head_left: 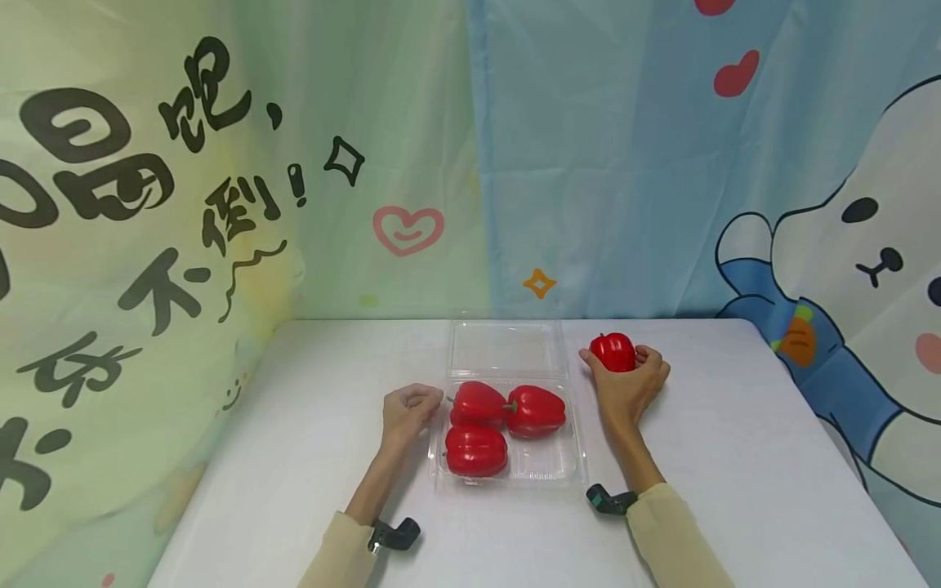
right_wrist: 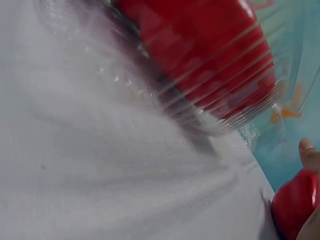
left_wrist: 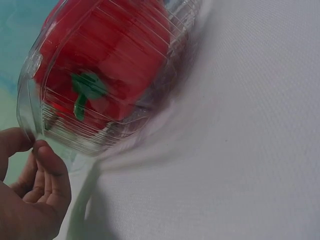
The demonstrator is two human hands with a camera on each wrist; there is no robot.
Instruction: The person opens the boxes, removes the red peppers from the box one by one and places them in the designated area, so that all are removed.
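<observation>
White table | clear tray, frame centre, holds three peppers | right hand curls round fourth pepper, outside tray | left hand pinches tray's left rim | one space left.

Two bare hands are seen, the left hand and right hand. Cream-beige long sleeves are worn, ending short of the wrists. A small black camera mount is strapped at each wrist, teal-accented on the right.

Red peppers, clear tray, white table
</observation>
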